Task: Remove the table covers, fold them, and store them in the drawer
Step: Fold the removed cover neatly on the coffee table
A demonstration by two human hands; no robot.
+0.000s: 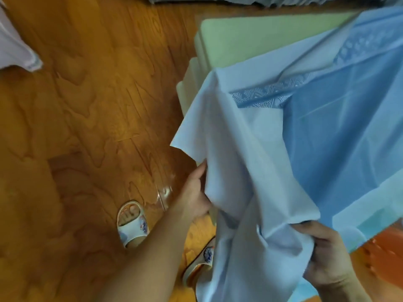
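Observation:
A light blue table cover (316,131) with a patterned darker band lies partly on a pale cream table (250,38), and its near part hangs bunched off the table's corner. My left hand (196,192) grips the hanging fold from the left side, fingers tucked into the cloth. My right hand (325,258) pinches a gathered edge of the same cover lower down, near my body. The far half of the table top is bare. No drawer is in view.
Glossy wooden floor (76,127) spreads to the left. My feet in white patterned slippers (132,223) stand by the table's near corner. Another pale cloth (15,49) hangs in at the upper left. Grey fabric (218,0) lines the top edge.

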